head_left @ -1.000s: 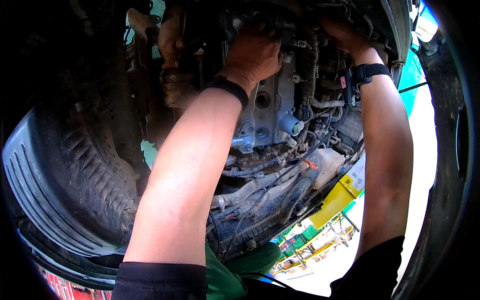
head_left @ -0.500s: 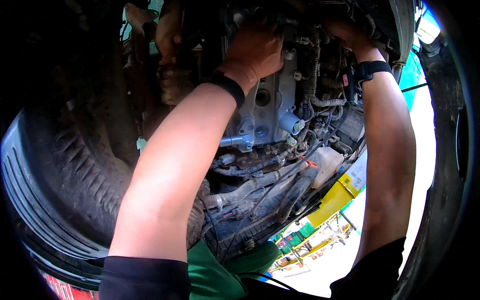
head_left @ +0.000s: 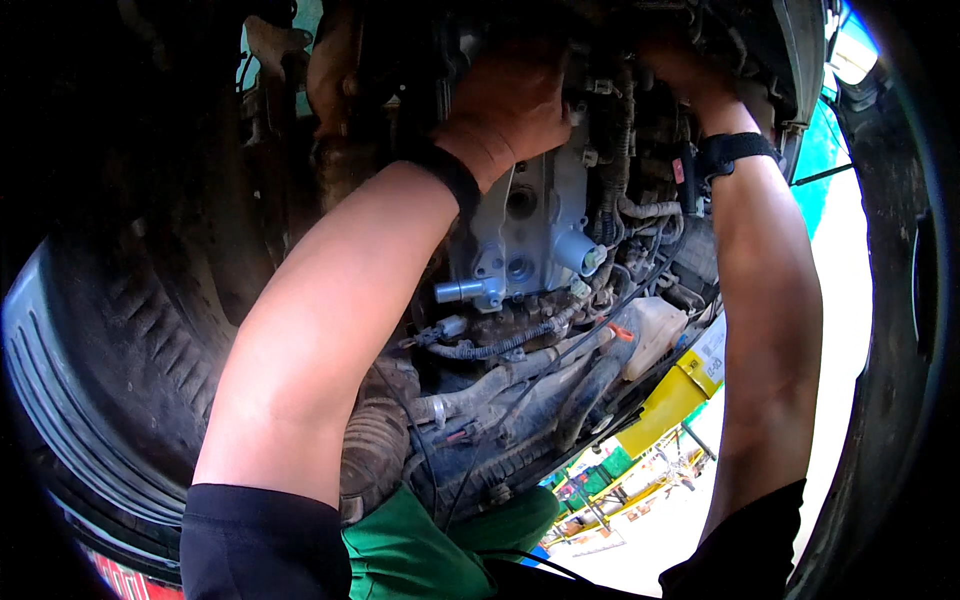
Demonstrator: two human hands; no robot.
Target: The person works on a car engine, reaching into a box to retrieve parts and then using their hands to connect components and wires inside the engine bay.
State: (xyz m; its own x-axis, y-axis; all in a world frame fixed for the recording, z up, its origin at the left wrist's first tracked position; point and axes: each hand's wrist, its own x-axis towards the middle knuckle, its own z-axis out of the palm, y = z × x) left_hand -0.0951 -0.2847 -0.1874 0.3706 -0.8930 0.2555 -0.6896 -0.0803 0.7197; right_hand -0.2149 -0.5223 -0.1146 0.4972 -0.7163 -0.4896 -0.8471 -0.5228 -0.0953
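My left hand (head_left: 510, 100) rests at the upper part of the grey metal engine cover (head_left: 518, 242), its fingers curled and what they hold hidden in shadow. My right hand (head_left: 690, 80) reaches into dark hoses and fittings at the top right, with its fingertips hidden. A black band is on each wrist. Below my left hand, a short metal pipe (head_left: 460, 290) and a round blue-grey housing (head_left: 576, 250) sit on the cover. A corrugated wiring loom (head_left: 626, 160) runs between my hands.
A pale reservoir (head_left: 655, 335) with an orange fitting, hoses (head_left: 580, 395) and a yellow panel (head_left: 665, 410) lie below. A ribbed air duct (head_left: 370, 460) is at lower centre. Black car body panels (head_left: 110, 400) frame both sides. A bright floor with yellow racks (head_left: 620, 495) shows beyond.
My left forearm has swung leftward, uncovering more of the metal pipe and the ribbed duct. My left hand stays at the cover's top. My right arm has moved only slightly.
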